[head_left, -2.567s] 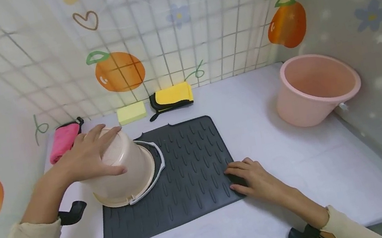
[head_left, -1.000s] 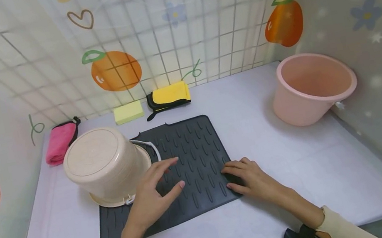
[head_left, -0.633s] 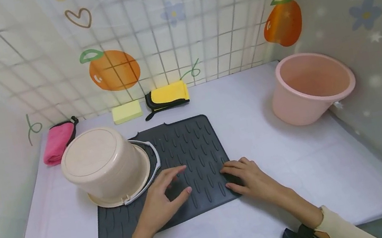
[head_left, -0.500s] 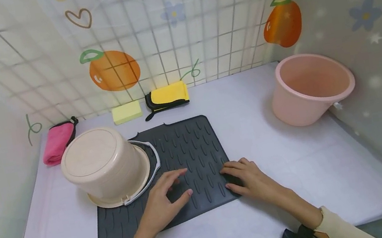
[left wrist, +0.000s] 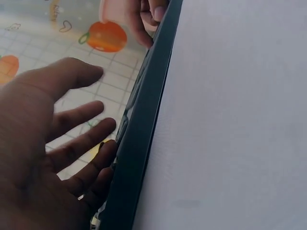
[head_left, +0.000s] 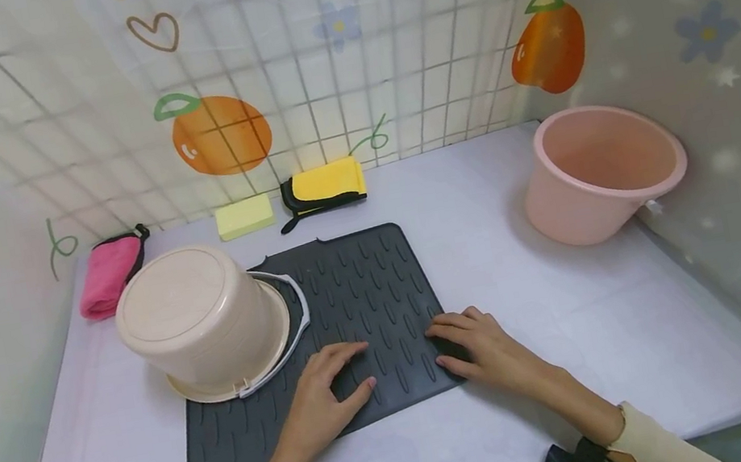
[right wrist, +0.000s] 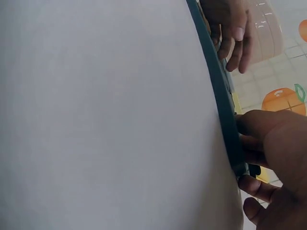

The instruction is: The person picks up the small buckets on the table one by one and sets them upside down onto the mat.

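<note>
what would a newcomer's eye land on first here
Probably the big cream bucket, turned bottom-up over the left part of the dark ribbed mat, with its pale handle reaching over the mat. Next, the pink bucket, upright at the right of the table. Then the two hands by the mat's near side: the left hand near the middle, the right hand at the right corner.

Smooth, glossy plastic cream bucket [head_left: 211,331]; matt, ridged, rubbery-looking dark mat [head_left: 376,295]; pink cloth [head_left: 108,280].
</note>
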Action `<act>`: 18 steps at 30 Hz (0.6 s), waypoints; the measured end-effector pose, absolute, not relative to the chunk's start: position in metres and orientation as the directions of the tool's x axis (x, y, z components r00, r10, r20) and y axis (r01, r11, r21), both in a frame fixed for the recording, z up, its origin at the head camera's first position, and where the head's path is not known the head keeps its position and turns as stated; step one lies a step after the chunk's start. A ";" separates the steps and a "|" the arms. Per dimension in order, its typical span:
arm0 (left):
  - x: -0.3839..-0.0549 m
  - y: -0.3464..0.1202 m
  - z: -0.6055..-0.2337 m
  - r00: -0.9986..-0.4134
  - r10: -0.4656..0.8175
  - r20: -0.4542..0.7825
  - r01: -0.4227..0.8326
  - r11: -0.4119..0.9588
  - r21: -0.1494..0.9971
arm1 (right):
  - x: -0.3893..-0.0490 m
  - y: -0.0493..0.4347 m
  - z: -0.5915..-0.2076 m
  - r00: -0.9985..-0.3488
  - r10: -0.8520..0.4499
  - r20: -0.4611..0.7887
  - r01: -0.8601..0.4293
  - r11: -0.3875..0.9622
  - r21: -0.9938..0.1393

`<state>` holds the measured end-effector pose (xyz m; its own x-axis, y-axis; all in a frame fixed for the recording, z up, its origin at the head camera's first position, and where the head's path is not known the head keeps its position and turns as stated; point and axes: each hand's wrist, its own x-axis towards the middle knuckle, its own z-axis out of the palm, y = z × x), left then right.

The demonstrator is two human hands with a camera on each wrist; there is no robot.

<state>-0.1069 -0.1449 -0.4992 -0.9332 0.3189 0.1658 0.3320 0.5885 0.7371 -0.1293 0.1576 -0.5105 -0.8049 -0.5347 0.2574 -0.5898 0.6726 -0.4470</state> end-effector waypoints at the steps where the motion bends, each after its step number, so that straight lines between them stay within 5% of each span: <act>1: -0.107 -0.145 -0.500 -0.932 0.323 0.163 0.334 0.595 0.731 | -0.129 0.158 -0.510 -0.806 -0.535 0.254 -0.588 0.672 -0.450; 9: -0.109 -0.148 -0.511 -0.893 0.370 0.255 0.437 0.586 0.682 | -0.130 0.157 -0.505 -0.808 -0.540 0.234 -0.583 0.680 -0.445; 18: -0.108 -0.148 -0.516 -0.887 0.380 0.261 0.450 0.589 0.671 | -0.135 0.161 -0.485 -0.785 -0.515 0.345 -0.620 0.668 -0.411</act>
<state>-0.1083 -0.1484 -0.5164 -0.8874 0.3802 0.2608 0.4498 0.5893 0.6711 -0.1346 0.1613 -0.4852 -0.7847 -0.5152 0.3446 -0.6196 0.6685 -0.4115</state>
